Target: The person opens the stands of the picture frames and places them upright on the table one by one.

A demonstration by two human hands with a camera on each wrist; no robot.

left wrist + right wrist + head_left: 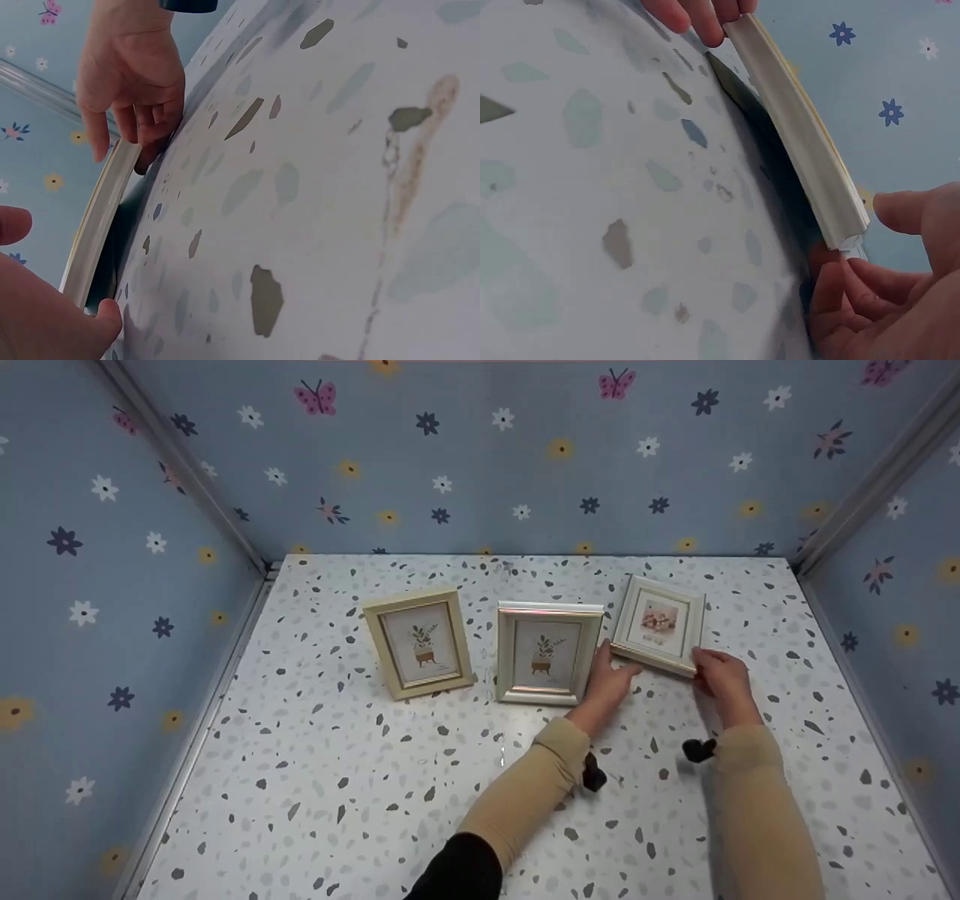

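Both hands hold a pale picture frame [660, 622] with a pink-toned print, at the right back of the table. My left hand [611, 682] is at its lower left corner, thumb and forefinger spread about it. At the lower right corner, my right hand [724, 679] grips with the thumb by the side and curled fingers beneath, as the right wrist view shows at the frame's edge [802, 135]. That lower edge is raised off the table, with a dark gap under it in both wrist views. Just left of my left hand stands a silvery-white picture frame [550, 697] with a potted-plant print.
A cream picture frame [379, 652] with a similar plant print stands farther left, turned slightly. The white speckled table [360, 802] is enclosed by blue flowered walls [510, 465] at the back and both sides. Black wrist-worn pieces [595, 772] hang by the sleeves.
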